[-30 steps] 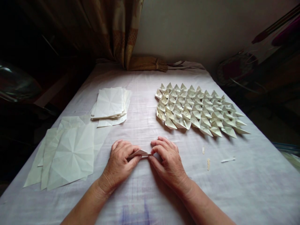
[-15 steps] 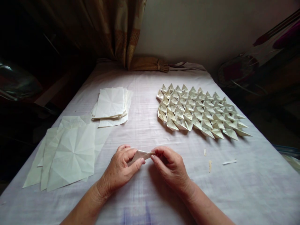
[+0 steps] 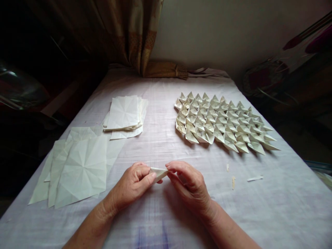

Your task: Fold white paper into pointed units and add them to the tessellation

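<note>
A small folded piece of white paper point(image 3: 159, 172) is held between my two hands, above the cloth near the front middle. My left hand point(image 3: 138, 180) is closed round its left end, thumb on the near side. With thumb and fingertips, my right hand point(image 3: 187, 181) pinches the pointed right end. Part of the paper is hidden inside the left fingers. Beyond the right hand stand many folded paper boats point(image 3: 220, 121), packed in close rows with their peaks up.
Creased paper sheets point(image 3: 83, 169) lie fanned out at the left, with a neater stack of sheets point(image 3: 123, 112) behind them. Paper scraps point(image 3: 255, 178) lie at the right on the pale bedsheet point(image 3: 280, 214). A brown curtain point(image 3: 145, 41) hangs at the back.
The folded paper has turned slightly between my hands, so its right tip now points more toward the right fingertips. The view has shifted a little. Both hands keep their hold.
</note>
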A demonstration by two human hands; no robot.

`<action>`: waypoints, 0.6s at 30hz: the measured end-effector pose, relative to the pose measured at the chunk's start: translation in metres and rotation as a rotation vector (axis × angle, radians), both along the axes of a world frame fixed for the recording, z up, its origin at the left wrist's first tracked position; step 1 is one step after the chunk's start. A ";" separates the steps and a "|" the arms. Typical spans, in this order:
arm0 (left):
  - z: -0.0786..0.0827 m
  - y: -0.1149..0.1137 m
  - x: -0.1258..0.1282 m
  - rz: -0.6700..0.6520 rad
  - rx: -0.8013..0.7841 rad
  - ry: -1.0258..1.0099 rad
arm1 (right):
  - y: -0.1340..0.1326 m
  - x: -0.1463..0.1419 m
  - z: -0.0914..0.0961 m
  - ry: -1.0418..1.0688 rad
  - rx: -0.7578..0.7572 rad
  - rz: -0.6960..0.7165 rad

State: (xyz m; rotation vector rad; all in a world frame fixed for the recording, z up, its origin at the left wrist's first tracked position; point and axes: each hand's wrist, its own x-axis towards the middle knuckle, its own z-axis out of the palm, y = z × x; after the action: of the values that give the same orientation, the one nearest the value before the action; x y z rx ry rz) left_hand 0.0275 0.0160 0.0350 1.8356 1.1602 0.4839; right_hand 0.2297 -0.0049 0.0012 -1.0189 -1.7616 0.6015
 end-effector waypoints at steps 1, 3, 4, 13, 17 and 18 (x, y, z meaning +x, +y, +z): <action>0.000 0.000 0.001 0.012 -0.004 0.002 | 0.000 0.000 0.001 0.003 -0.001 0.011; 0.001 -0.001 0.001 0.032 -0.014 -0.009 | 0.000 0.001 0.004 0.008 -0.026 0.027; 0.001 -0.001 0.001 0.036 -0.018 -0.018 | 0.000 0.002 0.006 0.010 -0.047 0.031; 0.002 -0.001 -0.002 0.053 -0.102 -0.117 | -0.001 0.001 0.004 0.103 -0.212 0.029; 0.000 -0.002 -0.003 0.057 -0.184 -0.166 | -0.003 -0.003 -0.002 0.168 -0.356 -0.013; -0.001 -0.002 -0.003 0.057 -0.194 -0.167 | -0.004 -0.003 -0.003 0.186 -0.369 -0.013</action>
State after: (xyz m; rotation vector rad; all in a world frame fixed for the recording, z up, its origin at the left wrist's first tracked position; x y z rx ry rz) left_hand 0.0241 0.0139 0.0338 1.5690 1.1069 0.5275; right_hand 0.2266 -0.0087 -0.0021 -1.1802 -1.5097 1.0063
